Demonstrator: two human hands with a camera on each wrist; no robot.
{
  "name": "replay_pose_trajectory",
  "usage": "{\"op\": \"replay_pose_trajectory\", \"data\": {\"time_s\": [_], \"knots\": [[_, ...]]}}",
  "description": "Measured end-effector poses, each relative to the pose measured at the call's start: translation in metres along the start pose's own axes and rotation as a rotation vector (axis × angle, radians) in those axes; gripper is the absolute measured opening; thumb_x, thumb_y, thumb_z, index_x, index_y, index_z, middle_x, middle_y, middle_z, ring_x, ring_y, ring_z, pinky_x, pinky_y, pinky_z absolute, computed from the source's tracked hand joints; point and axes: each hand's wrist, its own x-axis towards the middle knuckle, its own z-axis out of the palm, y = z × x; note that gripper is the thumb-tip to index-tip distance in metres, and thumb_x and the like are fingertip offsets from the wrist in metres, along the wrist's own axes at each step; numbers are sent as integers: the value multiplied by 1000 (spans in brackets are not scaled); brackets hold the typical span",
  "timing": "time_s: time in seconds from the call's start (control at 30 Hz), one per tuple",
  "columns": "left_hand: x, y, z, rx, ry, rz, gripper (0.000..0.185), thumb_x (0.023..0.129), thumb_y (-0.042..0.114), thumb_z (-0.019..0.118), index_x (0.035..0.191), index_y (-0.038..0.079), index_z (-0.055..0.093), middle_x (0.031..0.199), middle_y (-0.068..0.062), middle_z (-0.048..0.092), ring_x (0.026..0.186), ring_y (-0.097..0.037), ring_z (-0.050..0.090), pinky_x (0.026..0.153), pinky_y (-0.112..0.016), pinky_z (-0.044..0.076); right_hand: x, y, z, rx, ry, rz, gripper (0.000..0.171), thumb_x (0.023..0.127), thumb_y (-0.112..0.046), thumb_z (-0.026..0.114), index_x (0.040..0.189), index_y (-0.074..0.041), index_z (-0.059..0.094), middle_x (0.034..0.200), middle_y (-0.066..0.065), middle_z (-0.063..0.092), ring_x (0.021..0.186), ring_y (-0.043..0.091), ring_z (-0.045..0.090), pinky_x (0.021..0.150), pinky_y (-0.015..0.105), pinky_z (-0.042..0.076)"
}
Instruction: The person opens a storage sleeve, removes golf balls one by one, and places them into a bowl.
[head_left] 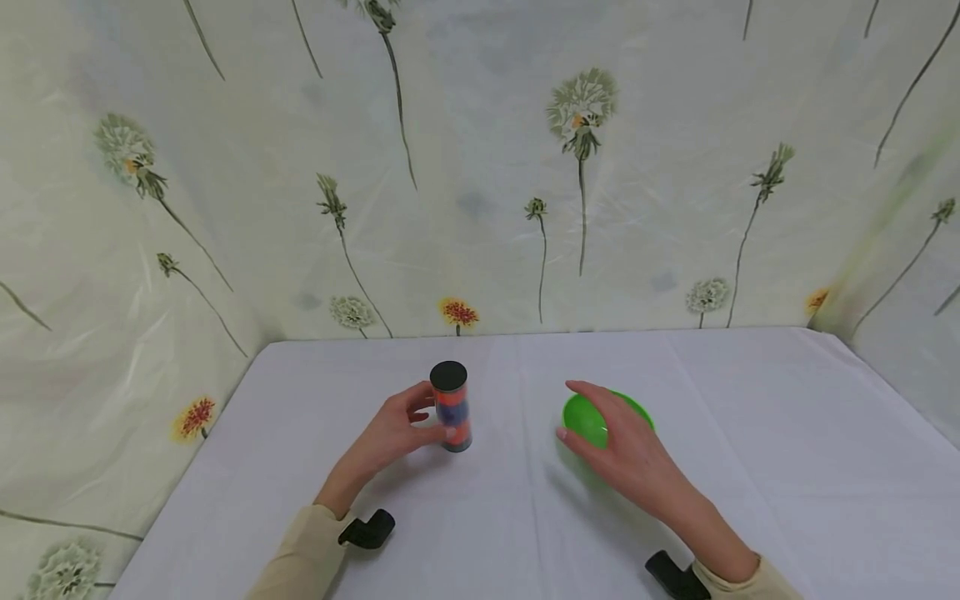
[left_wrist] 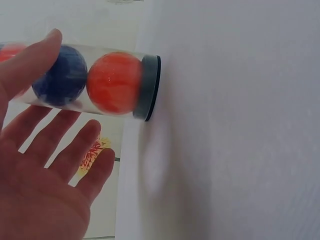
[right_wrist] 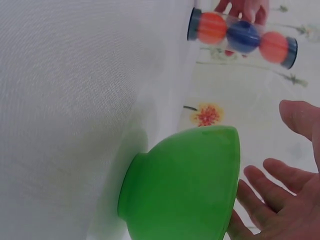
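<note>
A clear tube (head_left: 452,408) with black caps stands upright on the white table, holding orange, blue and orange balls. My left hand (head_left: 408,427) is at its left side. In the left wrist view the thumb rests on the tube (left_wrist: 100,82) while the fingers (left_wrist: 60,145) lie straight and apart from it. A green bowl (head_left: 588,418) sits to the right. Above and just in front of it my right hand (head_left: 622,446) hovers with spread fingers. Seen from the right wrist, the fingers (right_wrist: 280,195) stay off the bowl (right_wrist: 185,185), and the tube (right_wrist: 242,37) stands beyond.
The white cloth-covered table (head_left: 525,517) runs back to a floral backdrop (head_left: 480,167) that also walls both sides. Black camera mounts sit at my left wrist (head_left: 367,529) and right wrist (head_left: 675,575).
</note>
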Motion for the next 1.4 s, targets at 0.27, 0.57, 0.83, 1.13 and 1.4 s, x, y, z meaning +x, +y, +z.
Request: {"op": "replay_pose_trajectory", "data": {"time_s": [0.27,0.57,0.83,1.13,1.4], "knots": [[1,-1,4,-102,6,-36,51,84,20,80,130,22,59,127,0,61,117,-23,57,97,-42,47,1,-4,2,43,16,-2,58,93,-42,67,142,-16,49,141,4,52,133,27,44,103,52,37],[0,-1,7,-143,14,-78,53,83,23,81,131,26,59,126,0,61,113,-23,60,93,-41,50,3,-5,5,71,34,23,57,93,-42,67,141,-17,51,140,3,53,133,26,44,104,49,38],[-2,5,7,-138,17,-66,53,85,15,78,134,20,57,131,-4,58,117,-27,58,96,-44,48,6,-7,4,110,46,12,54,92,-36,70,140,-18,52,140,1,54,131,26,47,103,50,39],[2,5,10,-88,19,-66,43,82,24,82,120,25,62,122,1,61,114,-22,60,98,-44,46,6,-7,3,152,53,21,55,92,-35,71,141,-19,51,141,-1,53,132,26,46,102,51,40],[3,13,14,-28,13,-4,42,81,15,81,118,23,62,115,1,63,108,-20,62,97,-40,47,7,-8,1,184,50,23,55,91,-38,70,140,-19,52,140,-3,54,133,23,45,104,49,38]]}}
